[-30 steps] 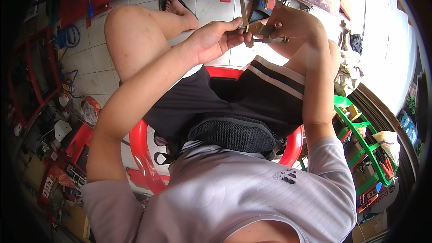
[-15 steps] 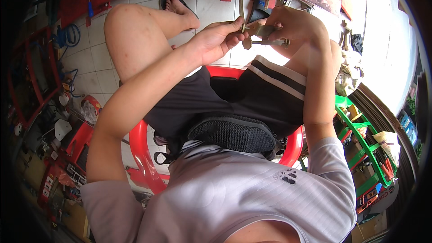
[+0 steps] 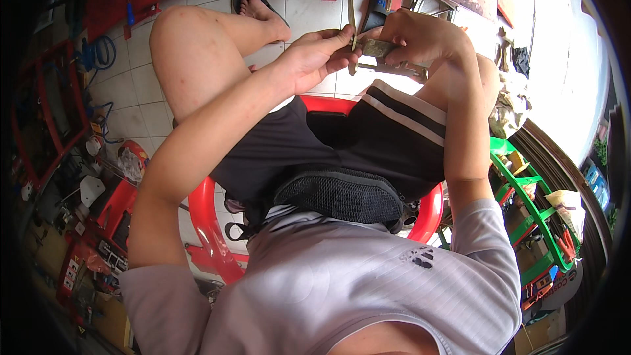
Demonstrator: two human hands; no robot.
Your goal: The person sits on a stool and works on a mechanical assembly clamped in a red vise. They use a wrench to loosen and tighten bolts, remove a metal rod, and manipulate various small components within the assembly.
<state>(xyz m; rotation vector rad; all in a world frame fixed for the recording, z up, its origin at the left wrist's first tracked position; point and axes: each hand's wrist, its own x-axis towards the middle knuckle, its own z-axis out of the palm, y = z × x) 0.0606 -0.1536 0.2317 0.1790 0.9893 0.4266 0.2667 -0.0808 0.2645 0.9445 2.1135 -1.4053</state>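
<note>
Hands: left (image 3: 315, 60) pinching thin bar (image 3: 351, 6), right (image 3: 428, 37) gripping metal bracket (image 3: 376, 48); white floor tiles (image 3: 303, 14) below, green rack (image 3: 543, 215) rightward.

The long strip (image 3: 351, 1) is dull brass-gold, the shorts (image 3: 411, 158) black with pale stripes, the shirt (image 3: 315, 276) grey, the chair (image 3: 209, 227) red, the rack (image 3: 501, 147) at right green.

A long strip (image 3: 351, 3) — narrow, brass-toned, slightly bowed — runs from the top of the view down to the left hand (image 3: 314, 60), its lower end showing just below. Beside it, a flat, dull grey-brown plate (image 3: 376, 48) lies roughly sideways in the right hand (image 3: 426, 36).
</note>
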